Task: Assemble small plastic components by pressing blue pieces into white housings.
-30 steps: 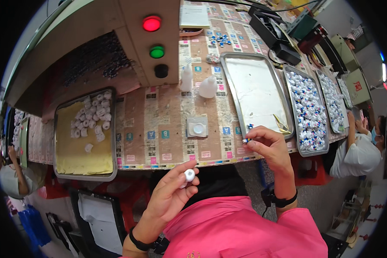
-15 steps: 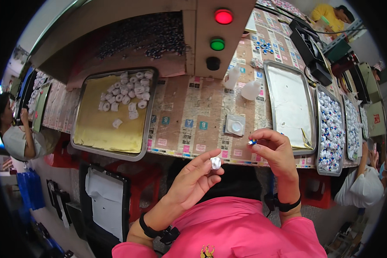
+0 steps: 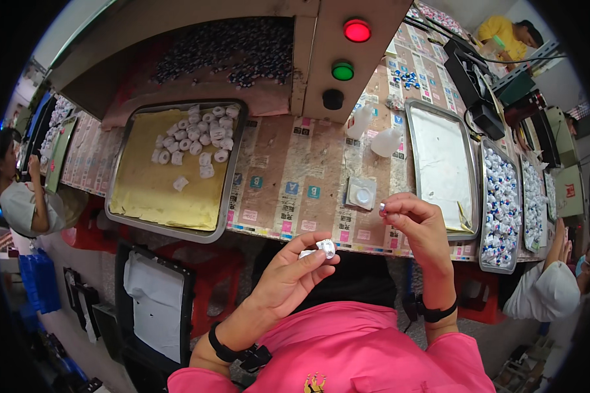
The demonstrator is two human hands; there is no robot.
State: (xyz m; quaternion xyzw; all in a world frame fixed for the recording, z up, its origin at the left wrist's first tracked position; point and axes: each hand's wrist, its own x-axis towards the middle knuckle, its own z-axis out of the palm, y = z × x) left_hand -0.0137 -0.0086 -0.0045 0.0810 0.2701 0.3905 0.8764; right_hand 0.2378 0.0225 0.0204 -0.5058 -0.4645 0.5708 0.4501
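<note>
Just past the table's front edge, my left hand is closed on a small white rounded part, held at the thumb and fingertips. A further bit of white shows between those fingers; I cannot tell whether it is a second part. My right hand, over the table edge, pinches a tiny shiny piece whose kind is too small to make out. The two hands are apart. Between and beyond them, nearest the right fingertips, a square clear-and-grey block with a round white disc lies on the table.
On the left, a metal tray with yellow lining holds several white parts. White plastic bottles stand beyond the block. A white-lined tray and trays of blue-and-white parts lie right. A cabinet with lights overhangs the table.
The piece in my right fingers has turned from a blue-and-yellow look to a silvery-pink one. My left hand has shifted slightly left, and more white shows between its fingers.
</note>
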